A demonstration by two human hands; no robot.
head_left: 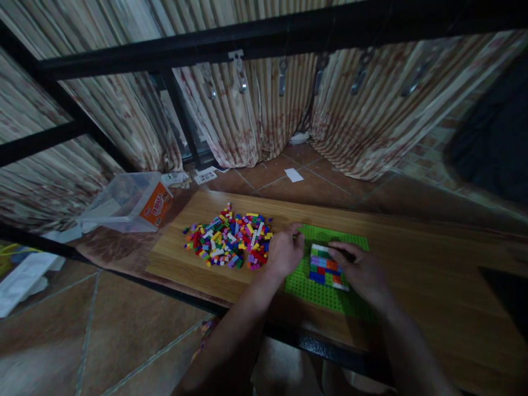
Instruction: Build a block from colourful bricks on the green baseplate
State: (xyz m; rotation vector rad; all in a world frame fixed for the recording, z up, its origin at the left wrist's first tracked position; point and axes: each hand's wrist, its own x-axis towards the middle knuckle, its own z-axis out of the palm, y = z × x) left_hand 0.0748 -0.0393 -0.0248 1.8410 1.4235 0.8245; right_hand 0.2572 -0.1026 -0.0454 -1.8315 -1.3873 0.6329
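A green studded baseplate [303, 289] lies on the wooden board. On it sits a rectangular patch of toy building bricks [324, 267] in white, lilac, blue, red and orange. My left hand [285, 252] is at the plate's left edge, its fingers curled together; what they hold, if anything, is hidden. My right hand [363, 272] reaches over the patch's right side, thumb and finger closed at its upper right corner. Whether a brick is between those fingertips cannot be made out. Left of my left hand spreads a pile of loose mixed bricks [225, 242].
The wooden board [416, 269] has a dark frame edge along its near side. A clear plastic box [119, 206] with an orange label lies on the tiled floor at left. A white card [293, 175] lies beyond the board, before striped curtains [256, 121]. A dark bar crosses above.
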